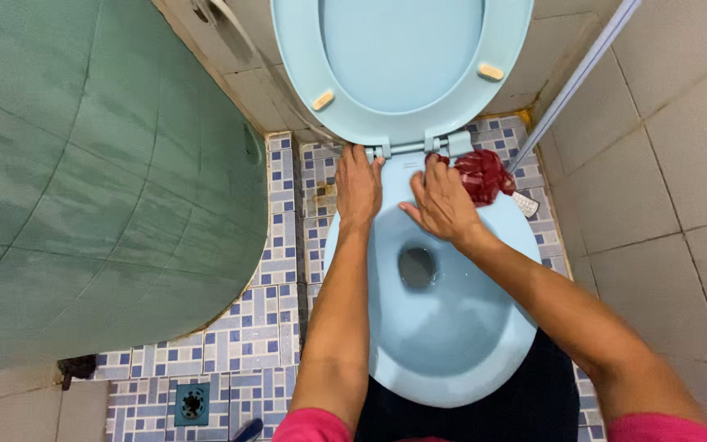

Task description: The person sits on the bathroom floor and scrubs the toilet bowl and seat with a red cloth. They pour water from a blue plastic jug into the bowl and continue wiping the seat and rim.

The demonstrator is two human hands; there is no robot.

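The person leans over a pale blue toilet bowl [452, 344] whose seat [403, 65] is raised upright against the wall. The left hand [358, 184] lies flat and open on the back rim of the bowl, fingers stretched toward the seat hinge [419, 147], holding nothing. The right hand [443, 205] sits just beside it on the rear of the bowl, fingers curled and pressing down on a dark red cloth [484, 174] that is bunched up at the back right corner of the rim, just below the hinge; part of the cloth shows beyond the fingers, and how tightly the hand grips it cannot be told. A thin pale pipe [574, 78] runs slantwise down the tiled wall toward that same corner. To the left of the bowl stands a large green tiled basin wall [100, 180], and between them the floor [272, 327] is laid in small blue and white tiles, with a square floor drain [192, 403] near the bottom edge. Pink sleeves [312, 426] show at the lower edge of the view.
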